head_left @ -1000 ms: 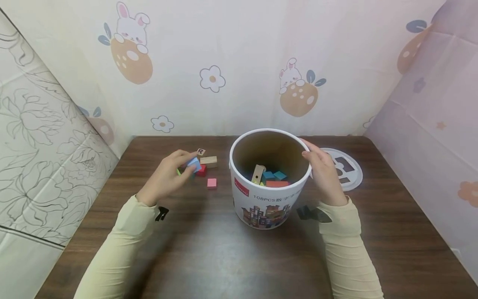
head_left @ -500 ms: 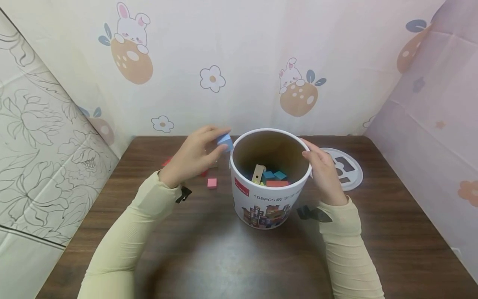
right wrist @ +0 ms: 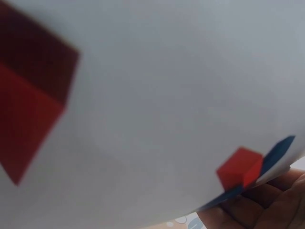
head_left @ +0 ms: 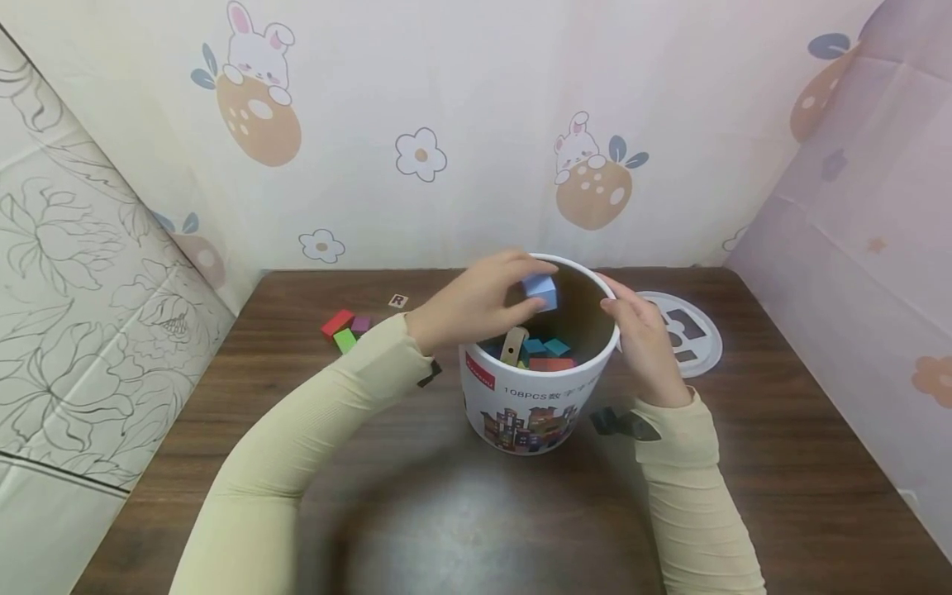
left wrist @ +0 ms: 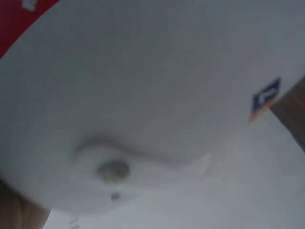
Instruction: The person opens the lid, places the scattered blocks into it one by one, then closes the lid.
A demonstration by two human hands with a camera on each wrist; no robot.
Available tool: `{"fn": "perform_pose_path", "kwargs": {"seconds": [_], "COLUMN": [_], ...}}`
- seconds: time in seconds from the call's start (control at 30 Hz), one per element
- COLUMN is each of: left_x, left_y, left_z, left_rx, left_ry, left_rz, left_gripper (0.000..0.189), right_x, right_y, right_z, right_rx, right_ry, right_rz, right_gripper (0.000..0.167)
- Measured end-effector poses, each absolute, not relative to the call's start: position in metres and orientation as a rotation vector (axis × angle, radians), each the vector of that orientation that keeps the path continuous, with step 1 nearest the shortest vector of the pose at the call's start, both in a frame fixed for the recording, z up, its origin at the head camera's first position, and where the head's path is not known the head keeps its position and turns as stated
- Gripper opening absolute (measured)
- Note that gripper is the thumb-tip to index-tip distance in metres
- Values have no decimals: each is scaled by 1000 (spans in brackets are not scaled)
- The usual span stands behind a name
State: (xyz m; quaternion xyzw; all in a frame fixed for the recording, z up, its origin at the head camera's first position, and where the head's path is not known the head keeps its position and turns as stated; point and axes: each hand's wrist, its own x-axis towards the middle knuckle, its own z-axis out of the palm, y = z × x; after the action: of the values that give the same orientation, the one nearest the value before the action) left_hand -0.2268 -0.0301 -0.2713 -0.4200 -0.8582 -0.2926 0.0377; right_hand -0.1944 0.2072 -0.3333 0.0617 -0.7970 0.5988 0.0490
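Note:
A light blue block (head_left: 541, 292) is pinched between the thumb and fingers of my left hand (head_left: 487, 302), over the mouth of a white bucket (head_left: 521, 413). Several blocks lie inside the bucket, among them a natural wood one with a dark hole (head_left: 513, 345), a red one (head_left: 552, 364) and teal ones. My right hand (head_left: 645, 343) grips the bucket's right rim, thumb toward the inside. In the right wrist view that hand (right wrist: 271, 205) shows at the lower right against the printed wall. The left wrist view holds mostly the bucket's white side (left wrist: 143, 86).
Left of the bucket on the dark wood table (head_left: 461, 529) lie a red block (head_left: 338, 323), a green block (head_left: 345, 340), a purple block (head_left: 360, 325) and a tile lettered R (head_left: 397, 301). A white lid with cutouts (head_left: 699, 339) lies behind the right hand.
My left hand has carried the light blue block rightward from the loose blocks, past the bucket's left rim, to above its opening. My right hand has kept its grip on the rim.

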Motion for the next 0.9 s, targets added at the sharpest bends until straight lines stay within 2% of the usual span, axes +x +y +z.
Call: {"fn": "perform_pose_path", "kwargs": {"seconds": [0.33, 0.9], "left_x": [-238, -239], "left_y": [6, 9], "left_z": [-272, -276], "left_rx": [-1411, -1530], "left_ry": [-2803, -2883], "left_rz": [-568, -399], "left_gripper": [46, 43], "right_x": [-195, -196], "right_y": [207, 208], "right_z": [-332, -330], "right_rx": [216, 225], "right_ry": [-2421, -2418], "right_rz": [1794, 1784], "right_gripper": [46, 45]}}
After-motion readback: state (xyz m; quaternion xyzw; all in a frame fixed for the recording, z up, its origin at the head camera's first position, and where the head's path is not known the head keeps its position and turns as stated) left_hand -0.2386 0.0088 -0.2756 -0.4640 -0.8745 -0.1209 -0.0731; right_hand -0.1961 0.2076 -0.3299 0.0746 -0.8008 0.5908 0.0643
